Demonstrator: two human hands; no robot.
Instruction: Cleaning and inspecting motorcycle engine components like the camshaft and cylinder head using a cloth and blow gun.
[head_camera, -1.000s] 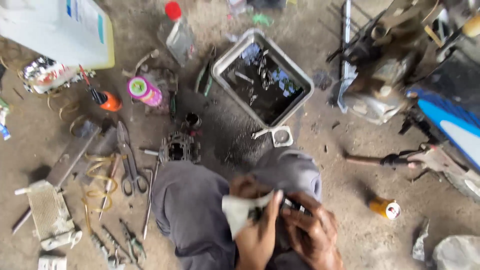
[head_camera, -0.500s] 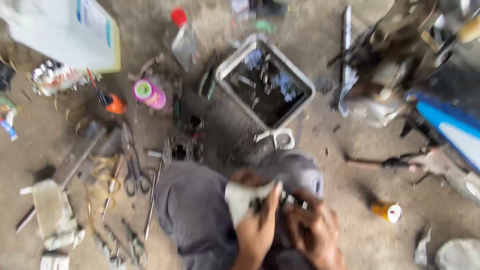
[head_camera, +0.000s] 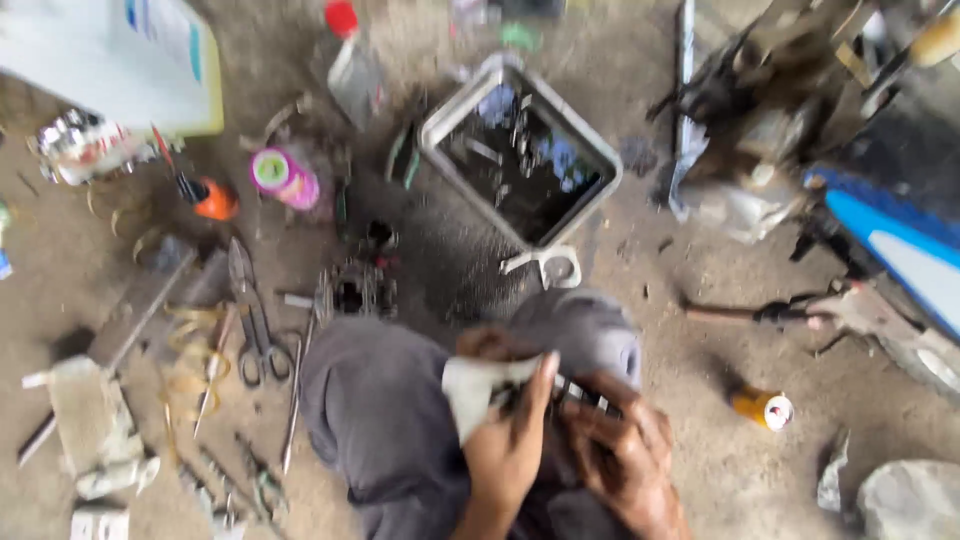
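Observation:
My left hand (head_camera: 508, 432) presses a white rag (head_camera: 476, 388) against a small dark metal part (head_camera: 580, 394) over my lap. My right hand (head_camera: 622, 452) grips that part from the right side. Both hands sit above my grey trousers (head_camera: 380, 410), knees bent. The picture is blurred, so the part's shape is unclear. A small engine part (head_camera: 360, 288) lies on the dirt floor just beyond my left knee.
A square metal tray (head_camera: 470, 112) of dark liquid with parts stands ahead. Scissors (head_camera: 256, 330), rods and tools lie left. A pink spool (head_camera: 284, 176), orange oiler (head_camera: 208, 194), white canister (head_camera: 120, 60), red-capped bottle (head_camera: 352, 62), yellow can (head_camera: 764, 408) and a blue motorcycle (head_camera: 890, 240) surround me.
The view has drifted slightly and blurred. My hands stay together on the part and rag, shifting a little as they rub.

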